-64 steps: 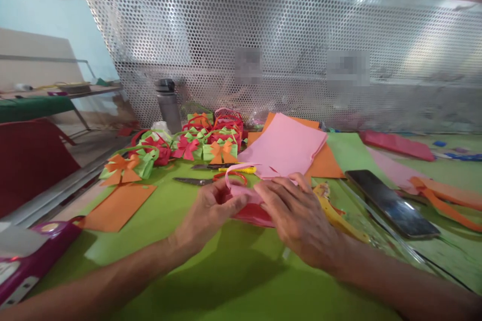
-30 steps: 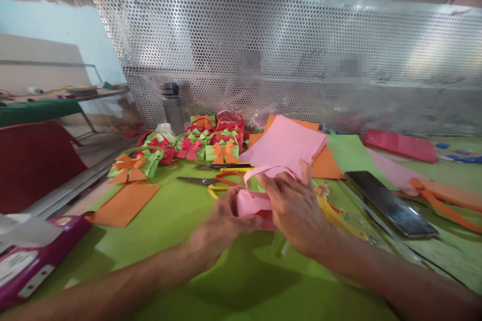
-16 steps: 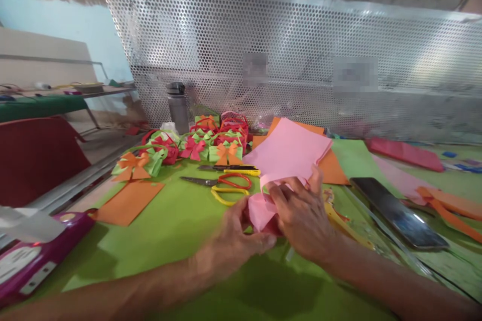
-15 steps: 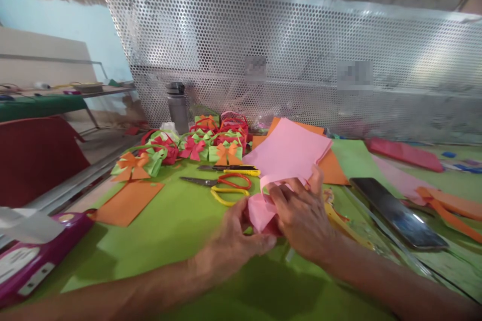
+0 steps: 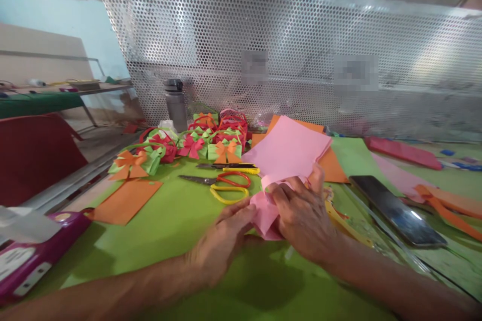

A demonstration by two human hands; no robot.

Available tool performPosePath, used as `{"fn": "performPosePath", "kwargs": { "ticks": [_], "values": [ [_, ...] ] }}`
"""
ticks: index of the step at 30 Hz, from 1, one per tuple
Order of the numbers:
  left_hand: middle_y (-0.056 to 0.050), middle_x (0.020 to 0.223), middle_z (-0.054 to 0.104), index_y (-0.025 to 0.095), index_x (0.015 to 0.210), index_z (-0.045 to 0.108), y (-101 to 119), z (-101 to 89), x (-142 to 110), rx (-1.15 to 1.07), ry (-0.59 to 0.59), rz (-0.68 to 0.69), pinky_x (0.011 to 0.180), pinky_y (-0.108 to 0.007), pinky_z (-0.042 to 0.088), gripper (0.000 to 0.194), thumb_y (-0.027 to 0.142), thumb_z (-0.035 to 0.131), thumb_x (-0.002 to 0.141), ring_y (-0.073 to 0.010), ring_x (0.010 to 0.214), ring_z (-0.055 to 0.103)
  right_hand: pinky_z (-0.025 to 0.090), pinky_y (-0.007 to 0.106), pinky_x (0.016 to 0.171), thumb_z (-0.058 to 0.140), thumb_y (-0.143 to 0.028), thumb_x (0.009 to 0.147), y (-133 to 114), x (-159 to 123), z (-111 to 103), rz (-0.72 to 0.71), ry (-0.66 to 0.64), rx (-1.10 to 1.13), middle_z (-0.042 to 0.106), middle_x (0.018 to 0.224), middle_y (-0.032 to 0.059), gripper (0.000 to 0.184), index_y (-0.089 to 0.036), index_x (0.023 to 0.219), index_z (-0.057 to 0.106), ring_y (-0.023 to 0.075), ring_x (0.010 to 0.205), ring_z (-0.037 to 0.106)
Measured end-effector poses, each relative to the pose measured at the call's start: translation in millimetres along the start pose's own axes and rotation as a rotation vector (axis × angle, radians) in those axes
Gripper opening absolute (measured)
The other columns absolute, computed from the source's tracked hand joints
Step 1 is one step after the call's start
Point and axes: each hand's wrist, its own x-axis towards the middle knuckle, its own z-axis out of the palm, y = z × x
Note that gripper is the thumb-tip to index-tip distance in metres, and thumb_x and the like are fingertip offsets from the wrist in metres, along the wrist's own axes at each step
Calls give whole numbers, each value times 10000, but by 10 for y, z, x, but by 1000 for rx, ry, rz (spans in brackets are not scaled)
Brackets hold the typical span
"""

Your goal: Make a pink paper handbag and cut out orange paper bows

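Observation:
A small folded pink paper bag (image 5: 264,215) with a strip handle is held between my two hands above the green work surface. My left hand (image 5: 229,230) grips its left side, fingers together along the edge. On the right side, my right hand (image 5: 301,213) has its fingers bent over the bag's top, hiding part of it. Scissors (image 5: 229,188) with red and yellow handles lie just beyond my left hand. Behind them rests a yellow and black box cutter (image 5: 229,167). A stack of pink sheets (image 5: 288,145) lies beyond my right hand.
Small decorated paper bags (image 5: 226,150) crowd the back left, near a grey bottle (image 5: 176,105). A purple device (image 5: 45,246) and an orange sheet (image 5: 128,200) lie left. At right are a phone (image 5: 395,210) and a yellow tool (image 5: 344,220). A perforated metal panel (image 5: 301,35) stands behind.
My left hand's thumb has moved from below the pink bag up to its left side, leaving the lower part more exposed. My right hand has stayed nearly still.

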Motion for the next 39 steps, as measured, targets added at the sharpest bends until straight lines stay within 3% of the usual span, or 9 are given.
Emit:
{"fn": "performPosePath", "kwargs": {
  "ticks": [5, 12, 17, 19, 23, 29, 34, 39],
  "values": [
    [-72, 815, 676, 141, 878, 659, 33, 16, 7, -17, 28, -34, 703, -294, 481, 210, 306, 541, 823, -187, 775, 616, 62, 576, 1017, 407, 7, 701, -4, -15, -4, 15, -35, 38, 643, 691, 29, 386, -169, 990, 593, 229, 817, 530],
    [-62, 733, 670, 131, 814, 669, 22, 9, -13, 11, 41, -37, 652, -279, 476, 201, 306, 573, 792, -164, 656, 606, 159, 621, 955, 429, -25, 694, 23, -12, 28, -13, 36, 13, 604, 604, 27, 312, -127, 914, 626, 222, 696, 520],
    [-56, 758, 667, 155, 897, 677, 41, -17, 19, 47, 32, -42, 676, -291, 482, 196, 280, 594, 770, -155, 653, 600, 130, 624, 969, 426, -28, 687, 12, -24, 16, -19, 11, 23, 619, 640, 31, 353, -140, 965, 613, 233, 736, 524],
    [-55, 757, 657, 155, 931, 677, 96, -30, 42, 144, 14, -15, 679, -308, 484, 237, 300, 618, 754, -158, 654, 588, 97, 609, 990, 429, -23, 699, 6, -29, 8, -24, -10, 33, 619, 632, 16, 357, -159, 980, 604, 231, 748, 524],
    [-27, 629, 596, 131, 808, 706, 267, -72, 86, 556, -55, 152, 597, -269, 436, 232, 333, 601, 761, -144, 584, 520, 111, 580, 1001, 421, -35, 734, 3, -34, 14, -49, -8, 28, 617, 640, 9, 308, -176, 941, 601, 215, 752, 518],
    [9, 566, 540, 168, 669, 670, 399, -121, 109, 1132, -68, 395, 525, -230, 320, 198, 178, 513, 788, -123, 542, 441, 83, 603, 995, 433, -24, 726, -12, -33, 32, -80, -3, 52, 636, 647, 21, 310, -157, 941, 612, 222, 761, 515],
    [11, 598, 562, 172, 650, 615, 384, -80, 101, 1208, -52, 459, 544, -221, 344, 199, 100, 471, 767, -115, 543, 460, 71, 592, 1003, 441, 6, 726, -18, -12, 5, -51, -67, 46, 671, 680, 40, 379, -141, 1035, 603, 242, 847, 540],
    [15, 562, 541, 176, 666, 611, 346, -186, 145, 1025, 7, 320, 512, -216, 360, 146, 155, 501, 761, -112, 514, 464, 58, 594, 1007, 468, 15, 751, 55, 25, 7, 0, -194, 28, 701, 762, 62, 353, -143, 1036, 602, 262, 991, 532]
  ]
}}
